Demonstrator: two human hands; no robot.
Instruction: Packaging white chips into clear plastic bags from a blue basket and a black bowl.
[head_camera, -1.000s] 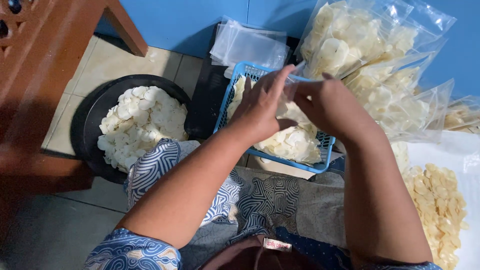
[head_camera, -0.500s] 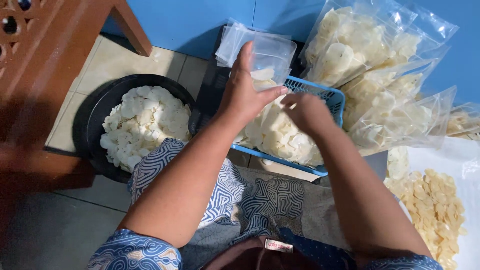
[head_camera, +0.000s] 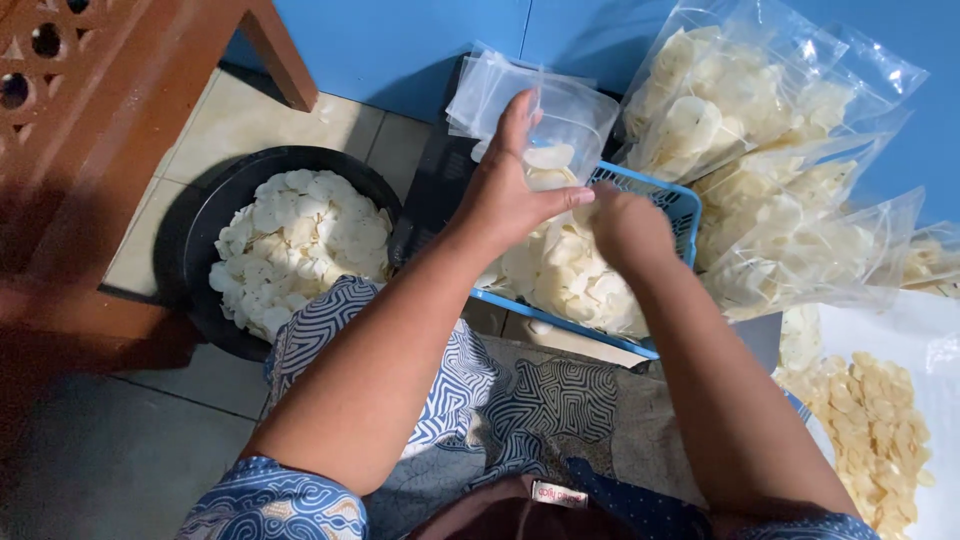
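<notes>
At the far left stands a reddish-brown wooden piece of furniture with a pierced panel, its leg coming down on the pale floor tiles. Beside it sits a round black basin heaped with white cracker chips, close against the person's patterned blue-and-white clothed knee.

The left hand has risen in the last second from the basket rim and now grips a clear, limp plastic bag, fingers spread along its side — a few chips already lie inside. The right hand, which a second ago was up at the bag's mouth beside the left, has dropped to the chips in the blue plastic lattice basket and is curled shut there; what it grasps I cannot tell. Judging by this, a bag is being filled by handfuls.

Behind the bag lies a stack of empty clear bags. To the right, filled clear bags of chips lean on the blue wall, crowding the basket's far edge. Open room is scarce — only the tiles at lower left. At far right yellowish chips spread over a white sheet.
</notes>
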